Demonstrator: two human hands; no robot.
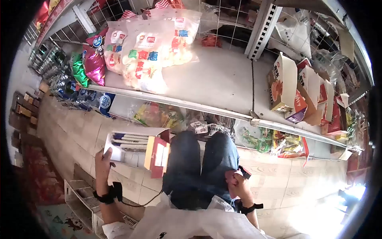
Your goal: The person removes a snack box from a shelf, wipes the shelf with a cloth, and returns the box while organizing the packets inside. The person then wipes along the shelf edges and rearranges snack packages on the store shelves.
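Observation:
My left hand [102,164] grips the left end of an open cardboard box [158,156], with white inner walls and a red and yellow end flap. Several thin, flat packets [133,142] stand in a row inside it. The box is held over the floor, left of my knees. By my right knee, my right hand [241,185] is closed around a crumpled pink thing that looks like a cloth [230,177]. A small dark and red piece shows just beyond those fingers; I cannot tell what it is.
A metal shelf [223,75] spans the front. Large clear snack bags [147,55] and shiny pink and green bags stand on its left, opened display boxes [283,85] on its right. Bagged goods fill the lower shelf. A white plastic crate [81,195] stands at lower left.

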